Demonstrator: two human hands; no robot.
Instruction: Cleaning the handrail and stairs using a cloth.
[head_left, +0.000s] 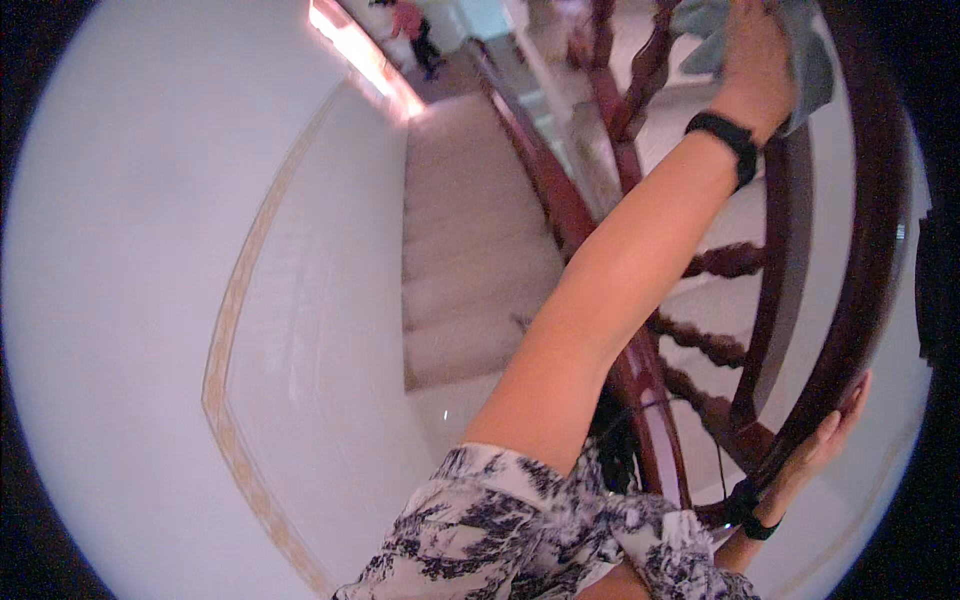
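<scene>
My left arm reaches up and to the right across the view. At its end, near the top edge, my left hand (757, 75) has a grey-green cloth (814, 75) bunched around and under it, close to the dark wooden balusters; its fingertips are cut off by the frame. Low on the right, my right hand (829, 435) lies against the outer side of a dark, curved wooden handrail (874, 225), with its fingers stretched along it. Both wrists wear black bands.
Carpeted or stone stairs (480, 225) run down beside a pale wall (150, 225) with a patterned border strip. A glossy reddish-brown banister (555, 180) with turned balusters (705, 341) stands under my left arm. A person (411, 30) is far off below, near a bright opening.
</scene>
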